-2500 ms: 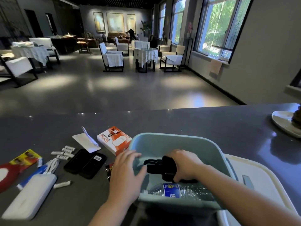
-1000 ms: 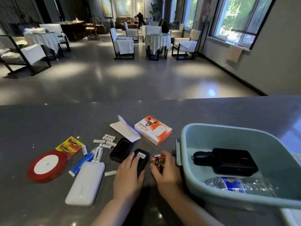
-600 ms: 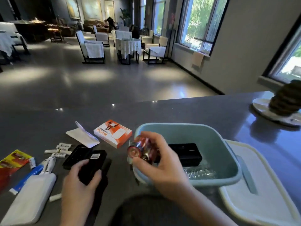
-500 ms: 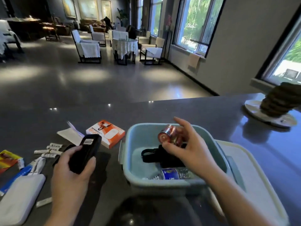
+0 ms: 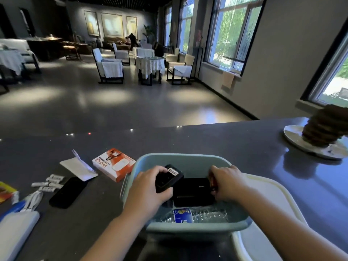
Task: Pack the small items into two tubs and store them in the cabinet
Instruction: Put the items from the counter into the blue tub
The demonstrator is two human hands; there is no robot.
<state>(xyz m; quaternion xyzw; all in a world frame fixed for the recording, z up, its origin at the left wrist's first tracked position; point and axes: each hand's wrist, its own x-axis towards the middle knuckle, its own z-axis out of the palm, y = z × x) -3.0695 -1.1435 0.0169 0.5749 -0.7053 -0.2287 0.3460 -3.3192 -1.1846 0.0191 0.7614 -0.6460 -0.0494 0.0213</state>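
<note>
A light blue tub (image 5: 180, 159) stands on the dark counter in front of me. Inside it lie a black pouch (image 5: 194, 193) and a clear water bottle (image 5: 190, 215) with a blue label. My left hand (image 5: 148, 189) is inside the tub and grips a small black device (image 5: 167, 178) with a white sticker. My right hand (image 5: 226, 181) is also in the tub, at its right side, fingers curled round a small red item (image 5: 211, 182) that is mostly hidden.
Left of the tub lie an orange WiFi box (image 5: 113, 163), a white paper (image 5: 78, 167), a black phone-like slab (image 5: 66, 192), several small white batteries (image 5: 49, 183), a white power bank (image 5: 13, 234). A white lid (image 5: 267, 196) lies right; a plate of stacked discs (image 5: 323, 134) far right.
Both hands have moved down into the tub. The left hand brought the black device from beside the tub over it; the right hand lowered the red item to the tub's right side.
</note>
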